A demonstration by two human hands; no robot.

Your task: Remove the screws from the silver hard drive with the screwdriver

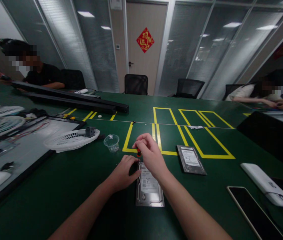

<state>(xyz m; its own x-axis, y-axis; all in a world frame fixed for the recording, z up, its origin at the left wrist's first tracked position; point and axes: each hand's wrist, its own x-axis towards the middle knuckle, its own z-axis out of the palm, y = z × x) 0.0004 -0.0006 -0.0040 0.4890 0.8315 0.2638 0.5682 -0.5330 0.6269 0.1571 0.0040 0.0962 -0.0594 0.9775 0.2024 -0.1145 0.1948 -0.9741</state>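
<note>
A silver hard drive (148, 195) with a white label lies flat on the green table in front of me. My right hand (151, 153) is closed around a small red and black screwdriver (138, 152), held upright over the drive's far left corner. At that same corner my left hand (124, 173) grips the drive, its thumb on the left edge and its fingertips close to the screwdriver's tip. Whether the tip sits in a screw is too small to make out. To the right lies a second hard drive (191, 160), label up, touched by neither hand.
Left of my hands stand a clear plastic cup (111, 144) and a white fan grille (71, 140). A phone (254, 211) and a white device (268, 183) lie at right. Long black bars (76, 100) cross the far left. Two people sit across the table.
</note>
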